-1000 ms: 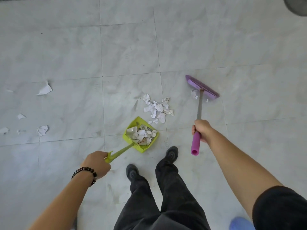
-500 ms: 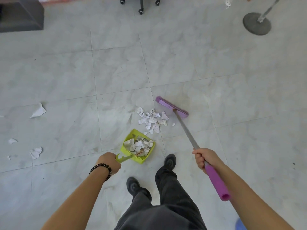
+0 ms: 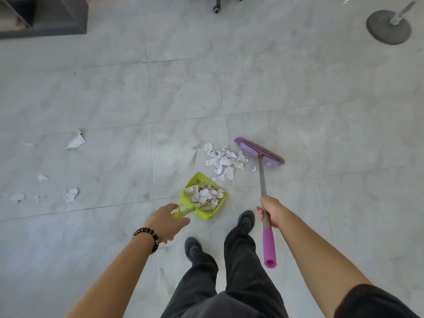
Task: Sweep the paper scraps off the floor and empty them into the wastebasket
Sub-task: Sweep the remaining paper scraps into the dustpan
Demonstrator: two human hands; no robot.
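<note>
A lime-green dustpan (image 3: 218, 204) lies on the tiled floor just ahead of my feet, partly filled with white paper scraps. My left hand (image 3: 166, 222) is at its handle with fingers stretched out, the handle between thumb and fingers and not gripped. A pile of paper scraps (image 3: 223, 160) lies just beyond the pan. My right hand (image 3: 267, 212) grips the grey shaft of the purple broom, whose head (image 3: 259, 151) rests on the floor right of the pile. More loose scraps (image 3: 75, 140) lie scattered at the far left. No wastebasket is in view.
A dark shelf unit (image 3: 46, 17) stands at the top left. Office-chair casters (image 3: 216, 4) show at the top middle, and a round grey stand base (image 3: 389, 26) at the top right. My two black shoes (image 3: 246, 220) are close behind the dustpan.
The broom head swung in towards the pile, then back to its right side. My left hand has loosened from a closed grip on the dustpan handle to stretched fingers.
</note>
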